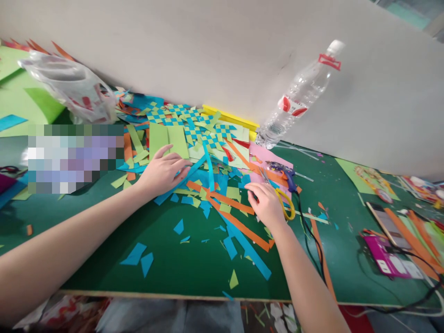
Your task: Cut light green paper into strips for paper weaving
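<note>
My left hand (163, 172) rests over the paper pile with its fingers spread, close to a blue paper strip (194, 170) and a folded light-green sheet (176, 138). My right hand (266, 203) has loosely bent fingers, thumb and forefinger apart, with nothing visible between them. Right beside it lie scissors with yellow handles (291, 212), partly hidden by the hand. Between my hands are orange strips (239, 224) and blue and green scraps. Behind them lies a blue-and-green woven paper checkerboard (189, 114).
A clear plastic bottle (300, 95) stands by the wall. A purple glue gun (287, 175) with a black cable lies to the right, and a phone (385, 224) and a magenta device (385, 256) farther right. A plastic bag (79, 90) stands back left. The table's front edge (173, 294) is near.
</note>
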`<state>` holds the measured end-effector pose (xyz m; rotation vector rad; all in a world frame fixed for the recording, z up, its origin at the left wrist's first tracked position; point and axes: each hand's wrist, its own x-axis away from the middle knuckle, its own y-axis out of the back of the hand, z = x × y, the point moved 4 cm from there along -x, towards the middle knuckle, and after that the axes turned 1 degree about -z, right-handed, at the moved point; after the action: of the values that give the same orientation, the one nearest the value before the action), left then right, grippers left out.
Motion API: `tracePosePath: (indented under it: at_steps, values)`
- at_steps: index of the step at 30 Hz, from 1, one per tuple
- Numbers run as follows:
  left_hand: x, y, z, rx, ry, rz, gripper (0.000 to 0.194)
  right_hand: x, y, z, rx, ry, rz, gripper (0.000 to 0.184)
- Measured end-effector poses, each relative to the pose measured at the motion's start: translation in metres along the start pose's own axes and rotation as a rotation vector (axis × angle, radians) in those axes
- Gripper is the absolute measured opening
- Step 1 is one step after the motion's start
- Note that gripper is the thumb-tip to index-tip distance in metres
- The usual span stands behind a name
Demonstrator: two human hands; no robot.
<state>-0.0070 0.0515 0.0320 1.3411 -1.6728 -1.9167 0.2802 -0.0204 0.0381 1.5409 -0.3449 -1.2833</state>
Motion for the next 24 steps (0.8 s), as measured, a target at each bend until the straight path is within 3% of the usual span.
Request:
tracePosePath:
  at_steps: [5,11,17,24]
  values:
    - [0.000,0.003,0.003,-0.043,-0.017,-0.034,0.033,0.000,-0.001,0.000,-0.002,0.015,-0.007,0.021]
    - [0.001,-0.008,-0.005,0.016,-0.152,0.063,0.035,0.000,0.000,0.001,-0.001,0.040,-0.028,0.021]
    - [0.001,0.000,0.002,0.008,-0.073,-0.046,0.030,0.000,0.000,0.001,-0.009,0.034,-0.019,0.021]
    - [0.001,-0.010,-0.001,0.131,-0.095,0.048,0.034,0.000,-0.001,0.000,-0.014,0.029,-0.014,0.021]
